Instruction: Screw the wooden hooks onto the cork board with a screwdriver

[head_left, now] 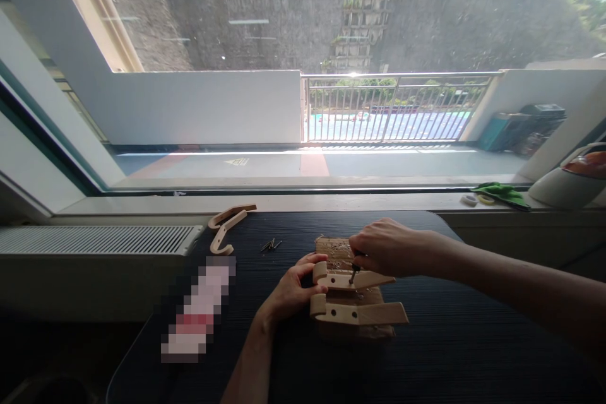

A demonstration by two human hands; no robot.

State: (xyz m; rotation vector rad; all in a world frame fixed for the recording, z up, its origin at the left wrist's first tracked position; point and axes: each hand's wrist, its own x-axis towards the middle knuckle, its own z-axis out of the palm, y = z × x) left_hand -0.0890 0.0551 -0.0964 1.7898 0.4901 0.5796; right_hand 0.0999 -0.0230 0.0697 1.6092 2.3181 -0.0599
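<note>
Two pale wooden hooks [353, 312] lie side by side across a small brown wooden board [337, 249] on the dark table. My left hand [294, 293] is closed on the curled left end of the upper hook [341, 280], pressing it against the board. My right hand [386, 247] is closed around a short dark tool [353, 273] whose tip stands on that upper hook near a screw hole. Only the lower tip of the tool shows beneath my fingers.
Two more wooden hooks [228, 222] lie at the table's far left edge. A few small dark screws [271, 245] sit behind the board. A blurred pink and white object [199, 309] lies on the left. A green cloth [502, 193] and tape rolls [477, 199] rest on the windowsill.
</note>
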